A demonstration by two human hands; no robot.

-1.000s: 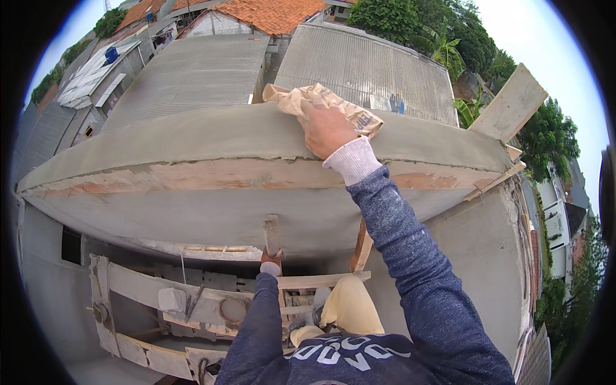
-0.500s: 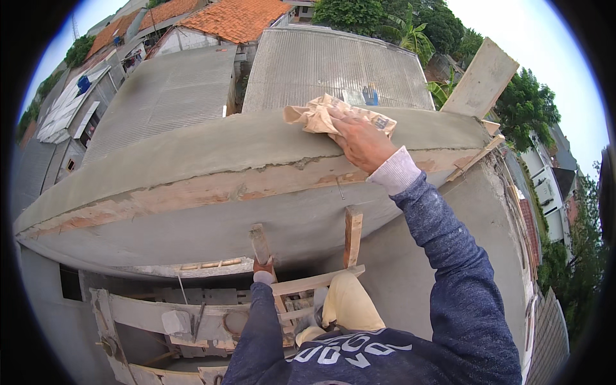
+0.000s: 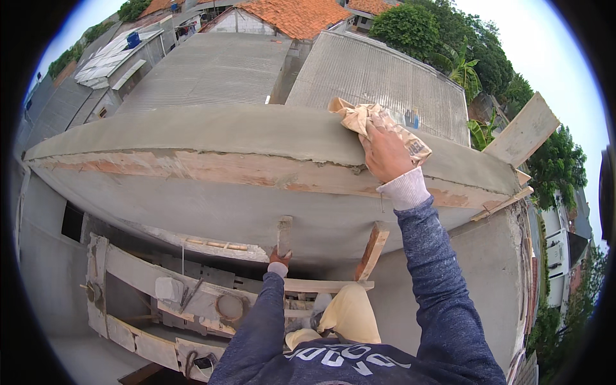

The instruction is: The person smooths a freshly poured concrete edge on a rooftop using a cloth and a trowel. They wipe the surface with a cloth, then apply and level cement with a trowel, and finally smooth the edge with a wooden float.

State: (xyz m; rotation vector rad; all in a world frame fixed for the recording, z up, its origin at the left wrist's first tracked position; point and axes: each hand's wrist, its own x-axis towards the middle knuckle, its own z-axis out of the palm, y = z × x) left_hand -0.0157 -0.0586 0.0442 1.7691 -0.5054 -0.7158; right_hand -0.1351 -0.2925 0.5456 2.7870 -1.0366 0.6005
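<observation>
My right hand (image 3: 387, 153) is closed on a crumpled piece of brown paper (image 3: 367, 117), pressing it against the smooth grey cement top of a ledge (image 3: 237, 133). Part of the paper is hidden under the fingers. The front of the ledge carries a reddish wooden form board (image 3: 256, 170) smeared with cement. Lower down, my left hand (image 3: 280, 256) is wrapped round a short upright wooden post (image 3: 285, 232) that stands below the ledge.
A second wooden post (image 3: 371, 250) leans near my leg, joined to a horizontal plank (image 3: 321, 285). Wooden scaffolding (image 3: 138, 268) bearing a pale block (image 3: 169, 289) lies lower left. A flat board (image 3: 523, 131) rises at the ledge's right end. Beyond are corrugated roofs (image 3: 385, 80).
The view has turned, so the scene sits farther right and lower. My right hand has slid the paper slightly left and toward the ledge's near edge. My left hand stays on the post.
</observation>
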